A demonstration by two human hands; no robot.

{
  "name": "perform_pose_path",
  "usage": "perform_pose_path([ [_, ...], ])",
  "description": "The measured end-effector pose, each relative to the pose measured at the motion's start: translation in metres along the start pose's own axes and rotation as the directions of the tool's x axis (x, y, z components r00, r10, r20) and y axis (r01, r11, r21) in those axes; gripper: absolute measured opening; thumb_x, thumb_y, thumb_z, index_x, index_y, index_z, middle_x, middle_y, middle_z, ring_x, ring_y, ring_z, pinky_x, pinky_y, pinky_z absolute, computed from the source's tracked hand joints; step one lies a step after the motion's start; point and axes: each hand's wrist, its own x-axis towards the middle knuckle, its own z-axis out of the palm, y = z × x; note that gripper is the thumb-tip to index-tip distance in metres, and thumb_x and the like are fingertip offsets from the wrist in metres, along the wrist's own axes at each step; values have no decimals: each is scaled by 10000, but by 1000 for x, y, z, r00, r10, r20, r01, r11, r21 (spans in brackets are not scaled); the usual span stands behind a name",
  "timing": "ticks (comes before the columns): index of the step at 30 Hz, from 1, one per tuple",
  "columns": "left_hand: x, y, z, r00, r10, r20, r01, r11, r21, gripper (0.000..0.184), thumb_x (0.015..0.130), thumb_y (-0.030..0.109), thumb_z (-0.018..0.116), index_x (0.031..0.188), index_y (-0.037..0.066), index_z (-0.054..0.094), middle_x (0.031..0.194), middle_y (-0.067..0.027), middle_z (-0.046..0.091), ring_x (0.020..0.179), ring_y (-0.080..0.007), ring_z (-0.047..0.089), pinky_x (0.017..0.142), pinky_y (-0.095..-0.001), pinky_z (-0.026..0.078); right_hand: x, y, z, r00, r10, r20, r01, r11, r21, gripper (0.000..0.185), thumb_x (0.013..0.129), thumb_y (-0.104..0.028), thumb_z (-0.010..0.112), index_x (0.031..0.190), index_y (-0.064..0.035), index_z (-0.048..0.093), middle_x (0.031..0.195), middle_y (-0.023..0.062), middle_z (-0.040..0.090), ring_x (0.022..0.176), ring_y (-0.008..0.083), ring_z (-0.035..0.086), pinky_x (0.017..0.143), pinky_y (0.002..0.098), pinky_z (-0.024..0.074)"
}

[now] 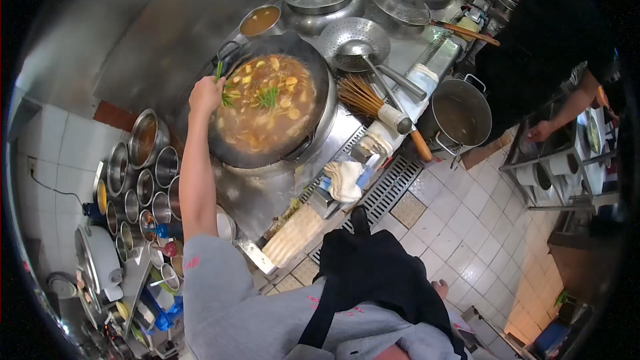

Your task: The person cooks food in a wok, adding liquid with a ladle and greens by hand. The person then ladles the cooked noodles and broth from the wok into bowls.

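Wok (233, 153) on metal stove (257, 199), tiled floor (460, 205).

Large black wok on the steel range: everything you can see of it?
The large, round black wok looks metal, with a sloping wall and a loop handle at its upper left in view. It sits upright on the steel range, holding brown broth with yellow slices and a green bunch. The left hand, gripping thin green stalks, is over its left rim; whether they touch is unclear.

A ladle (355, 48) lies in a perforated strainer (335, 32) near a bamboo brush (362, 94) and two-handled pot (461, 88).
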Motion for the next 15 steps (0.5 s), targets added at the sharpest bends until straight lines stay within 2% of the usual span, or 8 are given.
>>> perform_pose_path([
  [2, 11, -5, 4, 999, 41, 9, -39, 989, -142, 336, 926, 311, 534, 942, 3, 666, 870, -212, 680, 862, -371, 662, 728, -446, 502, -16, -49, -22, 991, 104, 90, -107, 994, 36, 537, 746, -150, 645, 1181, 151, 549, 888, 268, 681, 851, 320, 681, 777, 375, 525],
  [5, 24, -5, 0, 999, 14, 45, 5, 914, -405, 307, 936, 268, 520, 964, -11, 644, 767, -178, 671, 748, -307, 672, 691, -406, 496, 21, -1, -14, 1000, 12, 6, -11, 995, -98, 541, 729, -165, 654, 1164, 146, 568, 962, 281, 674, 949, 359, 656, 873, 383, 494],
  [6, 25, -2, -4, 1000, 30, 4, -25, 903, -428, 286, 928, 236, 505, 985, -7, 644, 771, -177, 669, 743, -300, 671, 695, -402, 494, 36, 9, -15, 989, 131, 72, -129, 991, -28, 545, 733, -160, 649, 1178, 144, 561, 1030, 307, 650, 997, 368, 642, 888, 378, 488],
  [7, 25, 2, -8, 998, 45, -37, -57, 891, -450, 272, 920, 204, 490, 1007, -3, 644, 775, -176, 668, 738, -294, 669, 698, -398, 493, 29, -5, -23, 988, 130, 78, -129, 992, -19, 550, 732, -160, 648, 1182, 144, 559, 1044, 312, 644, 1008, 371, 637, 895, 377, 484],
  [9, 24, 7, -10, 991, 64, -120, -115, 864, -491, 270, 905, 139, 460, 1051, 4, 643, 783, -175, 665, 727, -281, 665, 705, -389, 491, -5, -90, -61, 989, 122, 89, -122, 993, -8, 559, 730, -161, 646, 1190, 144, 554, 1071, 323, 632, 1030, 377, 627, 910, 374, 476],
  [10, 28, 2, -10, 975, 151, -164, -203, 905, -374, 323, 861, 85, 443, 1107, 10, 638, 874, -211, 674, 830, -323, 666, 774, -396, 487, 4, -84, -59, 995, 81, 60, -79, 996, -29, 563, 731, -160, 642, 1191, 151, 548, 1042, 318, 641, 1011, 374, 634, 902, 374, 479],
  [12, 24, 5, -11, 957, 174, -234, -253, 894, -371, 350, 848, 79, 444, 1138, 21, 632, 928, -228, 669, 897, -352, 651, 813, -401, 478, 22, -46, -40, 1000, 2, 6, -2, 998, -69, 571, 731, -159, 633, 1193, 164, 537, 984, 308, 659, 974, 368, 646, 886, 373, 486],
  [15, 14, 23, -22, 947, 122, -298, -237, 891, -388, 372, 850, 87, 446, 1172, 44, 627, 974, -237, 663, 947, -380, 636, 836, -416, 472, 73, 48, 2, 993, 36, 116, -40, 999, 32, 585, 732, -164, 632, 1202, 168, 526, 956, 301, 666, 950, 356, 652, 881, 370, 488],
])
